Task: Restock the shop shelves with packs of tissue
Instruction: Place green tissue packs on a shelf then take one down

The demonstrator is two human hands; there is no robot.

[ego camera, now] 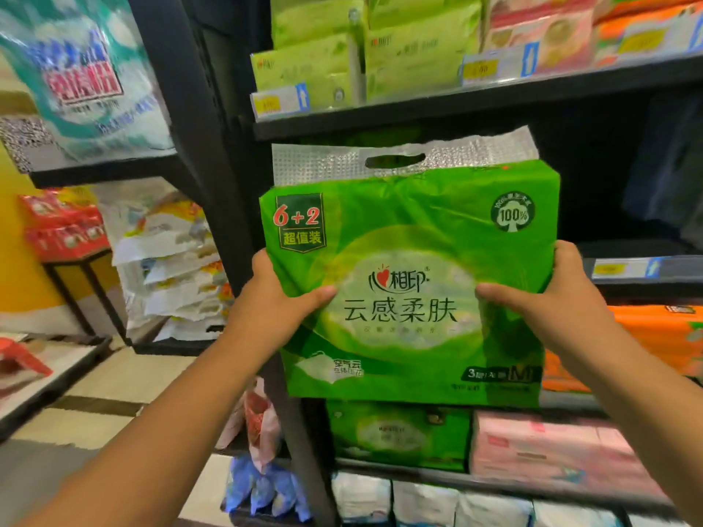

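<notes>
A large green pack of tissue with a silver carry handle on top is held upright in front of the black shelves. My left hand grips its left edge, thumb across the front. On the right edge my right hand grips it the same way. The pack hangs before a dark, open shelf bay in the middle of the rack. Below it, another green pack lies on a lower shelf.
Light green packs fill the shelf above, with pink and orange packs to their right. Orange packs and pink packs sit on lower shelves at right. A black upright post edges the rack. Bags hang and stack at left.
</notes>
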